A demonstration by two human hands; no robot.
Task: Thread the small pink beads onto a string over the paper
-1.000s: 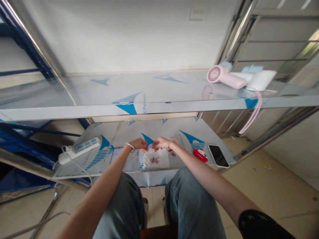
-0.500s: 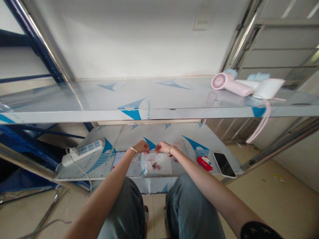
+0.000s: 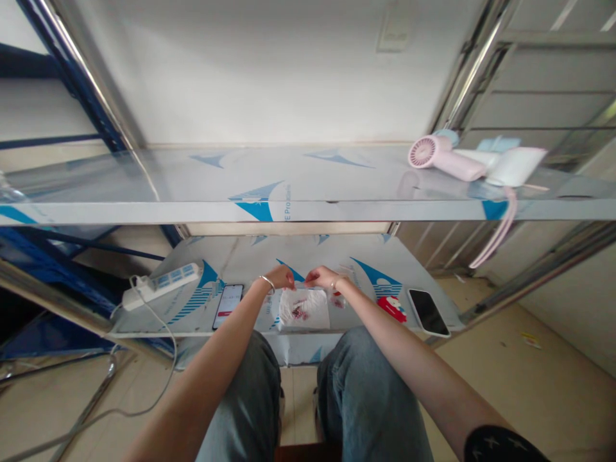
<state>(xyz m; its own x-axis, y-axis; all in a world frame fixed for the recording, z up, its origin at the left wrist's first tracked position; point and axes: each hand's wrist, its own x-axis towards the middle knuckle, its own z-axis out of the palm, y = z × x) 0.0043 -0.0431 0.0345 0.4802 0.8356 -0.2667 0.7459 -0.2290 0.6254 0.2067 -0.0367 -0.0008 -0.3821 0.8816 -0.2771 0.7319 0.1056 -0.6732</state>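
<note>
My left hand point(image 3: 281, 278) and my right hand point(image 3: 321, 278) hover close together over the lower metal shelf point(image 3: 269, 256), fingers pinched. Each pinches something small between them that I cannot make out. Just below the hands lies a clear plastic bag point(image 3: 304, 308) holding small dark red pieces. A thin bracelet circles each wrist.
A phone with a lit screen point(image 3: 228, 305) lies left of the bag, a white power strip point(image 3: 161, 285) further left. A red and white small object point(image 3: 391, 307) and a dark phone point(image 3: 428, 312) lie to the right. A pink hair dryer point(image 3: 445, 160) rests on the upper shelf point(image 3: 144, 212).
The view has shifted slightly. My left arm has moved off the lit phone, which now shows fully. Both hands stay pinched together above the bag.
</note>
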